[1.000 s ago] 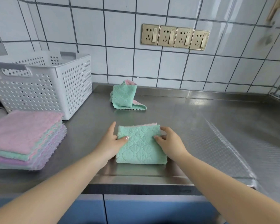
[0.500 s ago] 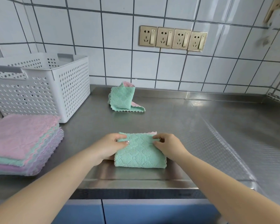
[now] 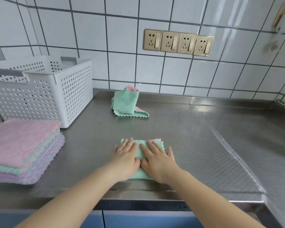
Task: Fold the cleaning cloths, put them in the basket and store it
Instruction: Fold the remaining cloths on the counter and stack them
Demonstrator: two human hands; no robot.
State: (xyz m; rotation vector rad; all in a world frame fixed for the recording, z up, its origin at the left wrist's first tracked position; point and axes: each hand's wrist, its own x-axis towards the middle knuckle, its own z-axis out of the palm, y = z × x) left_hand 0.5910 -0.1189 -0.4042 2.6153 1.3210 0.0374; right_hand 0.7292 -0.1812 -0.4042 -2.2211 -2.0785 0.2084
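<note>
A folded green cloth (image 3: 141, 152) with a pink edge lies near the front of the steel counter. My left hand (image 3: 126, 157) and my right hand (image 3: 158, 159) lie flat on top of it, side by side, fingers straight and pressing down. They cover most of the cloth. A second green and pink cloth (image 3: 126, 104) sits loosely folded at the back by the wall. A stack of pink, green and purple cloths (image 3: 21, 148) lies at the left. Behind it stands a white perforated basket (image 3: 44, 92).
The steel counter (image 3: 204, 137) stretches to the right, with a textured draining area there. A tiled wall with a row of sockets (image 3: 178, 41) runs behind. Blue cabinet fronts (image 3: 138, 219) lie below the counter edge.
Both hands moved from the cloth's side edges onto its top and flattened out. The cloth looks smaller under them.
</note>
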